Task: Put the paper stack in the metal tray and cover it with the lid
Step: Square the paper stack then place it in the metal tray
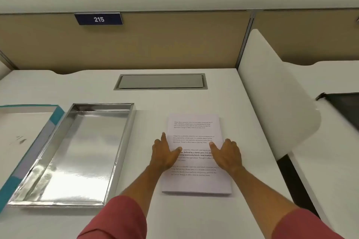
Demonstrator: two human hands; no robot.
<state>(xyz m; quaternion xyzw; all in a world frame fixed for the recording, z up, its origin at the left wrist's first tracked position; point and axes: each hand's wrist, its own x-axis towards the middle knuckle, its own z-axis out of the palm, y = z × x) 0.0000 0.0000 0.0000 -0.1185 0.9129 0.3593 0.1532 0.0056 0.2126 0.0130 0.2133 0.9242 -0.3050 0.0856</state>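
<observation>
- Hands first: the left hand lies with fingers spread at the left edge of the paper stack, thumb over the printed sheet; the right hand mirrors it at the right edge, also spread. Neither is pinching anything yet.
- Forearms reach forward from red sleeves, palms facing down and slightly inward, bracketing the stack at about mid-length.
- Paper stack lies flat on the white surface, just right of the metal tray and apart from it.
- Handling, as a judgement: loose sheets will likely be floppy and prone to fanning or sliding; squeezing both long edges and lifting level seems best, perhaps with fingers slipped beneath.
- Metal tray stands open and shiny; the teal-edged lid rests against its left side, inner face up.
</observation>
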